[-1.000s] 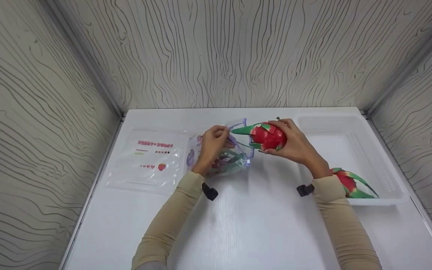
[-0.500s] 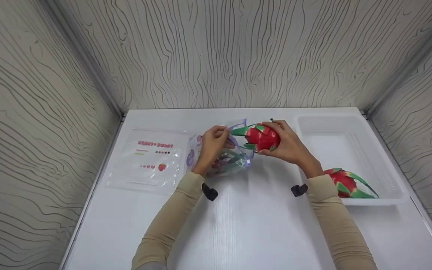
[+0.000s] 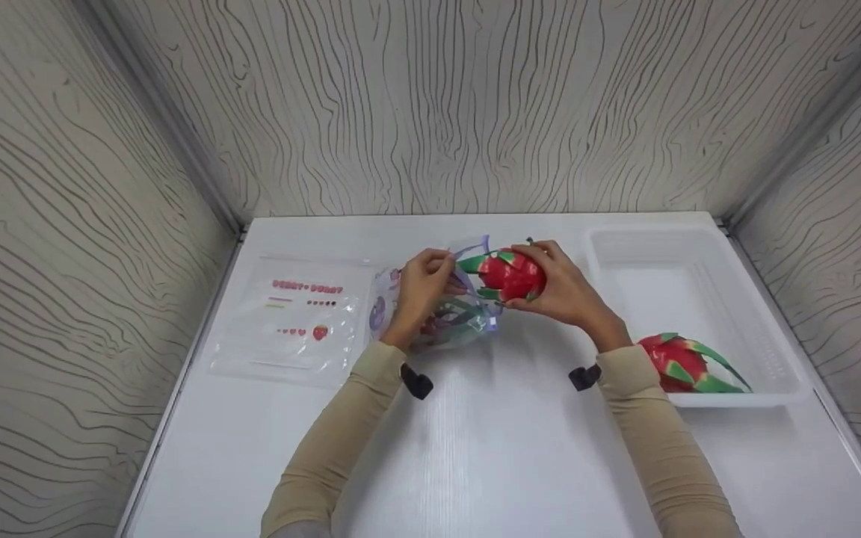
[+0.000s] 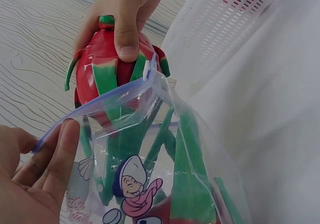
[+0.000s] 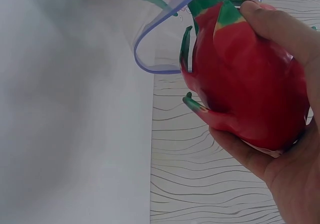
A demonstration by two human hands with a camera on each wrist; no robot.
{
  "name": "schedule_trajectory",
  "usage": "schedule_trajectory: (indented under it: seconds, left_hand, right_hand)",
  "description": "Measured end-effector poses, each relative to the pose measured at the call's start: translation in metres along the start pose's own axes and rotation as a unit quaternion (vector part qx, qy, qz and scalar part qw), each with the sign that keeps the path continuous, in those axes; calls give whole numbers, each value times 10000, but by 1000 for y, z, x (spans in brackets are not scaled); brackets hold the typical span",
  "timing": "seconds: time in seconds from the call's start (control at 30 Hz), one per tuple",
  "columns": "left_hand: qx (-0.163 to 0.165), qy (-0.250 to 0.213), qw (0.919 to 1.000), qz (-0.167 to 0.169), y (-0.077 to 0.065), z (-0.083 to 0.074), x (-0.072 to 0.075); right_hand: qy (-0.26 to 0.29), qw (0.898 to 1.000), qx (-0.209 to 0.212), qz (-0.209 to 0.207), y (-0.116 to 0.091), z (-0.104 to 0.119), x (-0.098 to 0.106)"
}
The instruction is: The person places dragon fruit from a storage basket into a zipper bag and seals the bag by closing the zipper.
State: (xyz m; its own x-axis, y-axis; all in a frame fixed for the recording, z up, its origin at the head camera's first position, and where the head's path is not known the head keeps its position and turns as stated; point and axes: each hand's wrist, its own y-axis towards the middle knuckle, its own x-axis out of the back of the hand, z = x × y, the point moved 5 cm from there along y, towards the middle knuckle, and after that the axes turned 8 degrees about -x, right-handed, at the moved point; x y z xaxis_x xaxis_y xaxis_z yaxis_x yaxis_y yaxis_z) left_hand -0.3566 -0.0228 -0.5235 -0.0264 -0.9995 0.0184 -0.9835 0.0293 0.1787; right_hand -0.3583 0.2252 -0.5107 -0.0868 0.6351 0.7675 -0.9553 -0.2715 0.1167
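My right hand (image 3: 561, 291) grips a red dragon fruit (image 3: 511, 275) with green leaf tips, its thumb and fingers round the blunt end. The fruit's long green tips reach into the mouth of a clear zip bag (image 3: 445, 332) with purple edging. My left hand (image 3: 424, 288) pinches the bag's rim and keeps the mouth apart, as the left wrist view shows. Through the printed plastic, more green leaves (image 4: 192, 169) and some red show inside the bag. The red body of the held fruit is at the opening, mostly outside it.
At the right stands a white basket (image 3: 699, 246) with perforated sides, holding another dragon fruit (image 3: 677, 362) in its near corner. A flat clear bag (image 3: 288, 351) with red print lies on the white table (image 3: 505, 448) at the left. Wood-patterned walls (image 3: 430, 112) enclose the back and sides.
My right hand has moved left with the dragon fruit, bringing its green tips farther into the bag's mouth. My left hand has stayed in place on the rim.
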Motion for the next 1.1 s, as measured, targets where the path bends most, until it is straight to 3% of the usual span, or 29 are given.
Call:
schedule_trajectory:
  seconds: [0.23, 0.43, 0.67, 0.87, 1.1]
  left_hand:
    - [-84, -141, 9999, 49, 0, 0, 0]
    - [134, 106, 9998, -37, -1, 0, 0]
    - [7, 207, 9998, -66, 0, -3, 1]
    - [96, 305, 9995, -54, 0, -2, 0]
    - [-61, 48, 10000, 11, 0, -5, -1]
  right_hand:
    - [-4, 9999, 135, -4, 5, 3, -9]
    - [33, 9999, 93, 61, 7, 4, -15]
    - [37, 9998, 188, 13, 9, 7, -22]
    - [-5, 9997, 253, -62, 10, 9, -26]
    - [-125, 9995, 292, -75, 13, 13, -29]
